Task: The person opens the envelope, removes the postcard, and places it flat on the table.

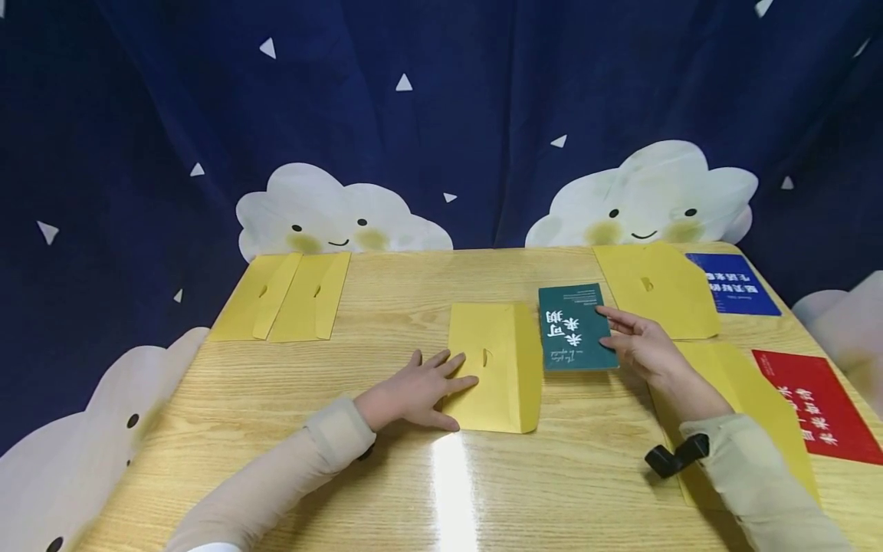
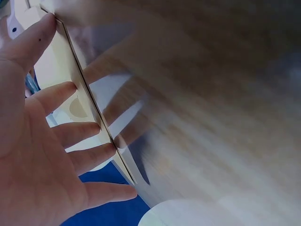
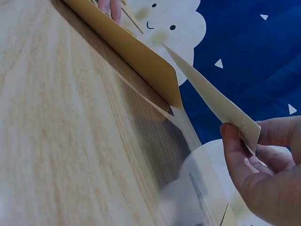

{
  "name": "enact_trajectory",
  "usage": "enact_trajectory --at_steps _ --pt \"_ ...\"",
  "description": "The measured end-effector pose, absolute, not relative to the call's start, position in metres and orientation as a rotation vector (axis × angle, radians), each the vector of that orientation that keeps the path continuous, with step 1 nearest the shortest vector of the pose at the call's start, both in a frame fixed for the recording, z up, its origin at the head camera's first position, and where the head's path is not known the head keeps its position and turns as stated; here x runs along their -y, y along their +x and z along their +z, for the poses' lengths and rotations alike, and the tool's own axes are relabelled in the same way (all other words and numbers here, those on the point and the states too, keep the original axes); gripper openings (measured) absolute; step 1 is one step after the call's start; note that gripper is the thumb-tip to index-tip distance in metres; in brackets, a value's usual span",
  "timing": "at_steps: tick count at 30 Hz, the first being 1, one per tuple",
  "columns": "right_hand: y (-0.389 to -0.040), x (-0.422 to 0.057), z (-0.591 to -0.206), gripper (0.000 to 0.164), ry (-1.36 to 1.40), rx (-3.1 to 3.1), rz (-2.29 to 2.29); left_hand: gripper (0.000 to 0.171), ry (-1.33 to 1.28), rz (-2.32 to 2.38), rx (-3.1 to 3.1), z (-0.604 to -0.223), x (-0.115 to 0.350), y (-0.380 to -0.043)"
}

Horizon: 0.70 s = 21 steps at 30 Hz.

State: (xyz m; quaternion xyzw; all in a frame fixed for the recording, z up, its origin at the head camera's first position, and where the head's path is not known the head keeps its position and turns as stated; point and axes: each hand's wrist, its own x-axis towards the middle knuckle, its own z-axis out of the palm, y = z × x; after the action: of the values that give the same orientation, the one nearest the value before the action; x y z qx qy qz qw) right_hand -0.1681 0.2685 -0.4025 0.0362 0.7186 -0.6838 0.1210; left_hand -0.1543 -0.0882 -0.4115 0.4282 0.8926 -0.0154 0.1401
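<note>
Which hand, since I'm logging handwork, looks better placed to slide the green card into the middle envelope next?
Probably the right hand, pinching the green card beside the flap of the middle envelope, while the left hand touches the opposite side.

Two envelopes (image 1: 300, 314) lie middle left on the table (image 1: 386, 291), one envelope (image 1: 500, 368) below centre, a held card (image 1: 576, 330) just right of it; at right, two more envelopes (image 1: 658, 295) seemingly overlap two cards (image 1: 741, 287)

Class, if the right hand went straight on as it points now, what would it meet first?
With the green card leading, the right hand would probably meet the open flap of the middle yellow envelope first; the card looks lifted, so might pass over.
</note>
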Motion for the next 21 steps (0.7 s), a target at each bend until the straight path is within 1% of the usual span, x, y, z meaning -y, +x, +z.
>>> enact_trajectory --at_steps 9,13,18,21 --pt "-0.178 -0.272 -0.403 0.061 0.176 -2.035 -2.078 0.076 1.169 -0.036 -2.577 -0.411 0.080 -0.166" --pt "-0.181 -0.274 -0.403 0.061 0.172 -1.980 -2.133 0.076 1.128 -0.018 -2.564 -0.412 0.077 -0.171" --pt "-0.185 -0.276 -0.405 0.054 0.182 -1.970 -2.152 0.076 1.110 -0.005 -2.560 -0.412 0.074 -0.178" --pt "-0.188 -0.277 -0.406 0.055 0.189 -1.981 -2.146 0.075 1.102 0.013 -2.558 -0.412 0.072 -0.183"
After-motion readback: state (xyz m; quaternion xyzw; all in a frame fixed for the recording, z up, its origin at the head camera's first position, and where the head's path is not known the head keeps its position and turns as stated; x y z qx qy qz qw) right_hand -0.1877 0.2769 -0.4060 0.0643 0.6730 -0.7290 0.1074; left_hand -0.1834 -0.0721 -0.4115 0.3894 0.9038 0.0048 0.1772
